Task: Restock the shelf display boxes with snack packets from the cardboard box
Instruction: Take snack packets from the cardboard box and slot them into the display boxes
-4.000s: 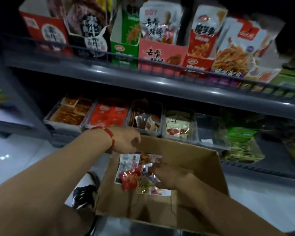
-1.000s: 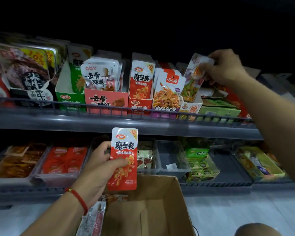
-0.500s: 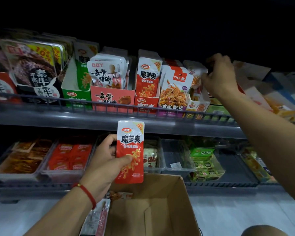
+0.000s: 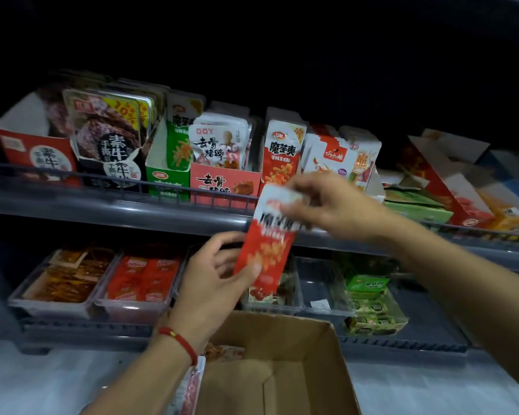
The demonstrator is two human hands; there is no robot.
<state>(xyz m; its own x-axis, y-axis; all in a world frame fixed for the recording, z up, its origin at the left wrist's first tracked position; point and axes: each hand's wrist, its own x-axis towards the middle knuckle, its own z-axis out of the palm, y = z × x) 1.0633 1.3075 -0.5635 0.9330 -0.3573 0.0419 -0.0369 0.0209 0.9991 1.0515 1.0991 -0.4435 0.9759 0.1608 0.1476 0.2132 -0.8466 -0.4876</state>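
A red and white snack packet hangs in front of the upper shelf rail, held by both hands. My left hand grips its lower end with the thumb across the front. My right hand pinches its white top edge. Just above stands the matching red display box with the same kind of packet upright in it. The open cardboard box sits below the hands, with a few packets at its left side.
The upper shelf carries a row of display boxes behind a wire rail, with flattened cartons at the right. The lower shelf holds clear trays of small packets and green packs. Pale floor lies below.
My right hand has come down from the upper shelf's right boxes and taken the top of the red packet. My left hand has lifted the packet toward the shelf rail.
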